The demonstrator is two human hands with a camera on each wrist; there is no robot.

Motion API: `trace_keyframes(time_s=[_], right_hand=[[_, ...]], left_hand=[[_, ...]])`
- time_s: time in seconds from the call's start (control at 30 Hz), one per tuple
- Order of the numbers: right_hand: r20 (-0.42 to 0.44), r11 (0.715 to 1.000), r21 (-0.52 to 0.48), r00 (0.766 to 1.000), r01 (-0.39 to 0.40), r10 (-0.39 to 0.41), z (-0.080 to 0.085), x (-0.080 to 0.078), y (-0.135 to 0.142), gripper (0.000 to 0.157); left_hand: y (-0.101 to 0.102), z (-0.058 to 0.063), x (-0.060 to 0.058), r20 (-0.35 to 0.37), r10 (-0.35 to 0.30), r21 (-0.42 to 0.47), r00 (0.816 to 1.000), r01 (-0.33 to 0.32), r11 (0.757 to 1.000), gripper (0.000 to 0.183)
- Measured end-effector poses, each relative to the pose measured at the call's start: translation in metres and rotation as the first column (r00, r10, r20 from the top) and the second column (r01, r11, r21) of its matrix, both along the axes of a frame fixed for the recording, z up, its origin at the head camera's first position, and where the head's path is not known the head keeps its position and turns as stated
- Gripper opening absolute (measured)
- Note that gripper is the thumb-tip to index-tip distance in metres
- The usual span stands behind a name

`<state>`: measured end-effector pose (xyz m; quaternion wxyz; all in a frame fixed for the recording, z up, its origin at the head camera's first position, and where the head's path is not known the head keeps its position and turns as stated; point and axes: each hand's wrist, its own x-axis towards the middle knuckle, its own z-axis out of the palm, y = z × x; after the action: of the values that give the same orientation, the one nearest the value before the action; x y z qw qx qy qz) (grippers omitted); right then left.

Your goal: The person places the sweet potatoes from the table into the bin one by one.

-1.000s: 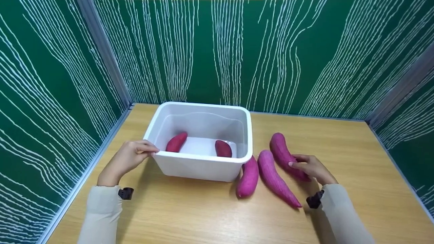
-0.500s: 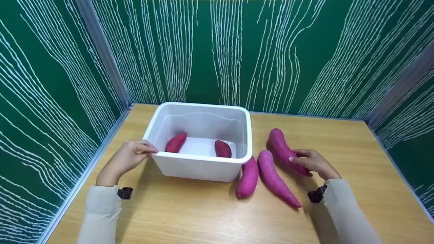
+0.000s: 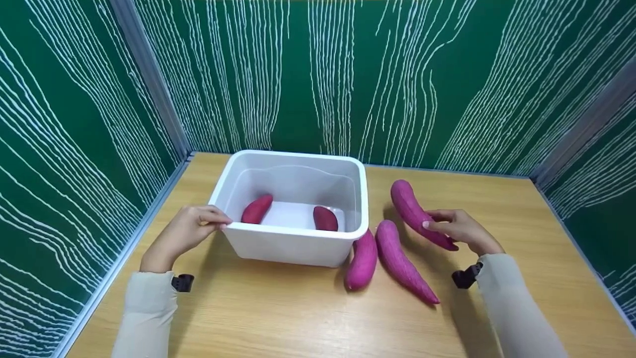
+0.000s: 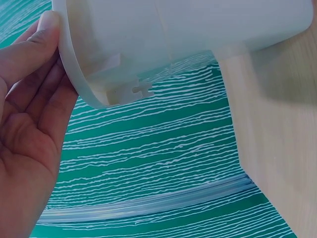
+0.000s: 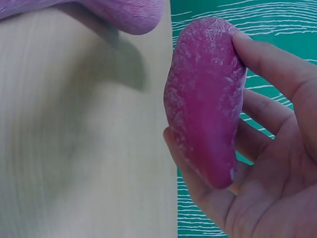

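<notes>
My left hand pinches the near left corner of a white plastic bin; in the left wrist view the thumb lies over its rim. Inside the bin lie two small dark red sweet potatoes, one at left and one at right. My right hand holds a long pink sweet potato by its near end, tilted above the table with its shadow below. The right wrist view shows thumb and fingers around this sweet potato.
Two more pink sweet potatoes lie on the wooden table: a short one against the bin's right corner and a long tapering one beside it. Green panels with white lines enclose the back and sides.
My right hand has raised the long pink sweet potato off the table and moved it slightly away from me. The left hand stays on the bin's rim.
</notes>
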<state>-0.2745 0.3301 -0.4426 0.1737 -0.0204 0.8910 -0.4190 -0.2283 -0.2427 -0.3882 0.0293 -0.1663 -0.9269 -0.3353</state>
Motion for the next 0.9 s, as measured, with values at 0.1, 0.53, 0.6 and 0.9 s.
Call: trace_keyframes(time_s=[0.1,0.53,0.6,0.9], right_hand=[[0.007,1.000,-0.008,1.000,0.008,-0.008,0.007,-0.001,-0.002,0.072],[-0.011,0.999,-0.045,1.000,-0.006,0.005,0.033,-0.003,-0.012,0.075],[-0.019,0.998,-0.053,1.000,-0.014,0.013,0.036,-0.003,-0.014,0.073],[-0.030,0.999,-0.045,0.999,-0.030,0.029,0.046,-0.004,-0.020,0.070]], left_hand=[[0.000,0.000,0.000,0.007,0.004,0.004,1.000,-0.004,1.000,0.020],[0.000,-0.002,0.000,-0.034,-0.017,-0.007,0.999,0.017,1.000,0.021],[0.000,-0.003,0.000,-0.056,-0.031,-0.011,0.998,0.030,0.999,0.021],[0.001,-0.002,-0.001,-0.057,-0.037,-0.010,0.998,0.037,0.999,0.021]])
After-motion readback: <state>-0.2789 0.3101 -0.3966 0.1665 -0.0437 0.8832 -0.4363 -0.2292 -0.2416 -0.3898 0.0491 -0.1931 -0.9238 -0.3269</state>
